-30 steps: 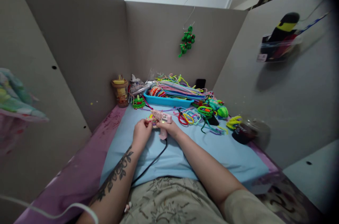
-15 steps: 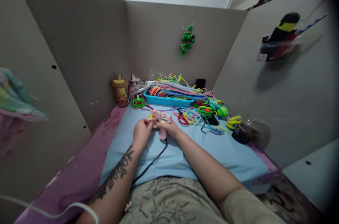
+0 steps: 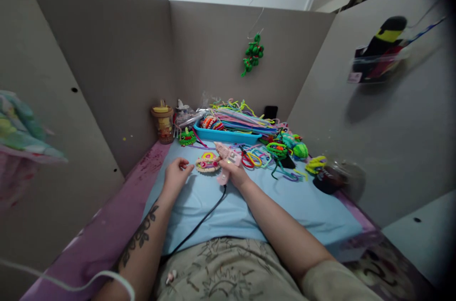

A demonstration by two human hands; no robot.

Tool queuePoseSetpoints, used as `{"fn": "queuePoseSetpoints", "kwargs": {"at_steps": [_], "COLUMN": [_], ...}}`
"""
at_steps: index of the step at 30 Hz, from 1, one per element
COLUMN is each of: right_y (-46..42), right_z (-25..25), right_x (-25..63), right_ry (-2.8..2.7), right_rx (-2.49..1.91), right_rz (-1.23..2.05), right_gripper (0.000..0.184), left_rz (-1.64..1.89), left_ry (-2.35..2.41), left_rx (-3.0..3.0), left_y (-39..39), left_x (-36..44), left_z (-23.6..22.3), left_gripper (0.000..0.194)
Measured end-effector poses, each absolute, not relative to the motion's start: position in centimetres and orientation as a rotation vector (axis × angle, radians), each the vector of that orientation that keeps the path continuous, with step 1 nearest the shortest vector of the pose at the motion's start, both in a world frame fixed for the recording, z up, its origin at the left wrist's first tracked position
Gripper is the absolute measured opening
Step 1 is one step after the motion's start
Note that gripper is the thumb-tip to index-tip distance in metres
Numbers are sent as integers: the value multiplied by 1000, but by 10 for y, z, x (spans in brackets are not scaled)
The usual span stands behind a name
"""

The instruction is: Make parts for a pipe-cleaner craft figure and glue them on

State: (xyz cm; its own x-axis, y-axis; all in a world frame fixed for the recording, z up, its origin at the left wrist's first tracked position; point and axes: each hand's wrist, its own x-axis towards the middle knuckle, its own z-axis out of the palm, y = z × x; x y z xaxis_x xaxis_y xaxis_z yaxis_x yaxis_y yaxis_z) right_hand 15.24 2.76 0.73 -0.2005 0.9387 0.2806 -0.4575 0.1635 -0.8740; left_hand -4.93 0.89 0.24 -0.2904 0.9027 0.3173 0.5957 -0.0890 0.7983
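A pink glue gun [image 3: 228, 157] with a black cord is gripped in my right hand [image 3: 238, 175], its nozzle tilted up and to the left. Just left of it, a small cream and pink pipe-cleaner piece [image 3: 207, 163] with a yellow loop on top lies on the light blue cloth [image 3: 192, 201]. My left hand [image 3: 177, 174] hovers at the left of that piece, apart from it, fingers loosely curled and separated with nothing visible in them.
Behind stands a blue tray [image 3: 228, 137] heaped with colourful pipe cleaners [image 3: 242, 118]. A green pipe-cleaner figure [image 3: 187, 136] and a brown jar [image 3: 164, 125] are at the left. Several green pieces [image 3: 277, 150] and a dark cap-like object [image 3: 326, 180] lie right.
My left hand has let go of the pipe-cleaner piece and drawn back left. My right hand has shifted slightly right with the glue gun, leaving the piece on the cloth.
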Motion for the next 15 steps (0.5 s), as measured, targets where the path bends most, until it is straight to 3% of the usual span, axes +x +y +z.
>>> {"fn": "queuePoseSetpoints", "kwargs": {"at_steps": [4, 8, 15], "right_y": [27, 27, 24], "right_z": [8, 7, 6], "right_x": [158, 157, 154], "right_ry": [-981, -799, -781], "right_rx": [-613, -690, -715], "right_rz": [1257, 1353, 1482], "right_gripper": [45, 37, 36], "left_rz": [1129, 1036, 1387], "left_ry": [1829, 1811, 1746], "left_rx": [1881, 1979, 1533], "left_y": [9, 10, 20], "left_x": [-41, -32, -54], "left_z": [3, 0, -2], "left_gripper": [21, 21, 22]}}
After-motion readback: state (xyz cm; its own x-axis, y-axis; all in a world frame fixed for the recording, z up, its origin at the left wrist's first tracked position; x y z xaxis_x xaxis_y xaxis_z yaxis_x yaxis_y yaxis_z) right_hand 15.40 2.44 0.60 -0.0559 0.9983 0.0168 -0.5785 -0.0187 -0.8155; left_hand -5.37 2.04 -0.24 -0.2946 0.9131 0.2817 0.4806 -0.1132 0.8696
